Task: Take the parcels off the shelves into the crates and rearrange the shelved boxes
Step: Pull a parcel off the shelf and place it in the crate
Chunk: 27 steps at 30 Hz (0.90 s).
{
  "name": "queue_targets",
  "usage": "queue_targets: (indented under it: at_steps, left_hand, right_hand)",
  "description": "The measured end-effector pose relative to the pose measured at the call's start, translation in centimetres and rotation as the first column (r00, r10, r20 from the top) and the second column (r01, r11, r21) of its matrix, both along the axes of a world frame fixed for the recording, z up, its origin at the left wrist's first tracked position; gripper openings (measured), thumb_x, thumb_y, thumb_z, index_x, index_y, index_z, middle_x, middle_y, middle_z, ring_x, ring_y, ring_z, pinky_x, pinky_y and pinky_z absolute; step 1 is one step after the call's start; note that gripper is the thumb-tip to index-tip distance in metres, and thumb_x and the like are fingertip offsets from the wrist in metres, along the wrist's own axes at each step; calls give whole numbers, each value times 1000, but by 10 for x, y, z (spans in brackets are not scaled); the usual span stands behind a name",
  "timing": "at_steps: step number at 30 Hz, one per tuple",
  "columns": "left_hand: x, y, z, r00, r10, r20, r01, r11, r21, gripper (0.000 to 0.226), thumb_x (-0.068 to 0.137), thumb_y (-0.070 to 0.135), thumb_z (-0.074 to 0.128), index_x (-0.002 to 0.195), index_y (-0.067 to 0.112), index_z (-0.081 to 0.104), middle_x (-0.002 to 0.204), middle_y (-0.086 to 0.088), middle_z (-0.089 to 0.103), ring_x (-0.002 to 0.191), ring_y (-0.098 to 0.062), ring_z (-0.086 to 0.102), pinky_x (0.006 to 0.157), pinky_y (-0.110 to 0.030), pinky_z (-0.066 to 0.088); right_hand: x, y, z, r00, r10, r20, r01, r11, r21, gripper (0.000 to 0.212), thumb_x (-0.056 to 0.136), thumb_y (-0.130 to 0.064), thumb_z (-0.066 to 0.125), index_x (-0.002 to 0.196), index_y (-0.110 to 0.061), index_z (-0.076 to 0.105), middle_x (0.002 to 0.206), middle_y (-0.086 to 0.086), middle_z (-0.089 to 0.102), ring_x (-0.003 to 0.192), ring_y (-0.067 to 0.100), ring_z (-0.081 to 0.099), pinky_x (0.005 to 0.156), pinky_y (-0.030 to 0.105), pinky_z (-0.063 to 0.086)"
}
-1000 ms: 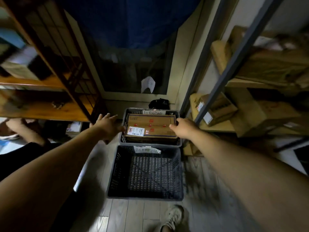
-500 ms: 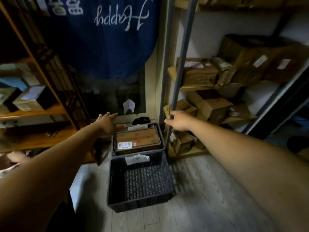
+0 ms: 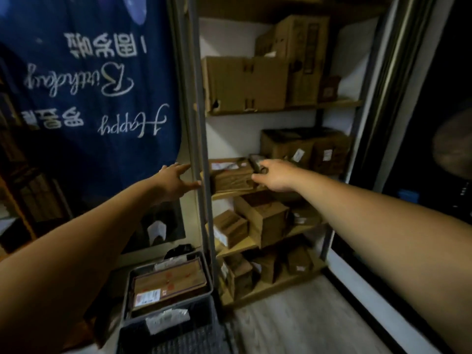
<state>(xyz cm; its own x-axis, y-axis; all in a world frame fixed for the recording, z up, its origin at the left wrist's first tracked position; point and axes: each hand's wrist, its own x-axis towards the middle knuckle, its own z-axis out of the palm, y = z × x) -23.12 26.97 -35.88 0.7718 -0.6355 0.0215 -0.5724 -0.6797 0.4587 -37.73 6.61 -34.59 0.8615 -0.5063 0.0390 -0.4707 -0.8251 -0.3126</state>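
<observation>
The right hand is stretched out to the shelf. Its thumb sticks out to the left and its fingers are a bit bent. The thumb is right at the end of a brown parcel. The picture is dark and blurry there, so I cannot tell if the hand has hold of anything yet.

The brown parcel lies on the shelf just to the left of the right hand. Its long side runs left to right, so one short end is at the right hand's thumb and the other short end is near the left hand. A small dark thing sits just past the right hand's fingertips. I cannot tell what it is.

The left hand is wide open and holds nothing. It is on the other side of the grey shelf post, with its fingertips close to the post. The right hand is much nearer to the parcel. The left hand would have to go round the post to get to the far end.

More boxes stand behind and to the right of the right hand. Far below both hands, on the floor, is a grey crate with a flat parcel inside. A black crate stands in front of it.
</observation>
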Motion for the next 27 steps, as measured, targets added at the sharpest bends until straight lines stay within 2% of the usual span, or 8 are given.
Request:
queue_targets:
  at_steps: [8,12,19,23,27]
  left_hand:
    - [-62,-95,57,995,-27,92,31,998,-48,77,87,50,55,150,32,15,159,-4,8,146,-30,-2,117,-54,7]
    - [-79,-129,89,988,-54,142,68,993,-92,77,86,50,57,149,32,16,159,-4,12,145,-30,10,116,-52,14]
    - [-74,-172,159,964,-50,262,83,990,-113,79,86,52,56,150,34,12,159,-3,10,145,-30,9,116,-53,14]
    - [-61,-193,193,936,-72,343,133,979,-155,76,88,49,55,150,34,14,158,-4,15,143,-30,17,115,-51,19]
    - [-29,-223,223,906,-97,413,194,961,-199,76,88,49,55,150,32,13,158,-4,15,144,-29,14,115,-51,16]
  right_hand:
    - [-77,-89,54,994,-108,24,109,992,-60,70,93,-54,46,150,-20,24,155,6,27,139,27,32,110,37,34]
    - [-100,-120,79,988,-114,102,122,989,-78,69,94,-50,48,150,-19,24,156,6,23,140,26,29,112,37,31]
    - [-84,-156,126,982,-75,171,95,988,-117,72,93,-52,48,151,-20,21,156,7,23,140,28,28,111,38,31]
    - [-64,-173,154,972,-54,228,90,984,-152,70,94,-49,48,151,-20,20,156,7,23,138,28,31,110,38,33]
    - [-36,-203,191,955,-94,280,157,965,-212,70,93,-50,48,151,-22,20,157,7,21,141,29,26,110,39,30]
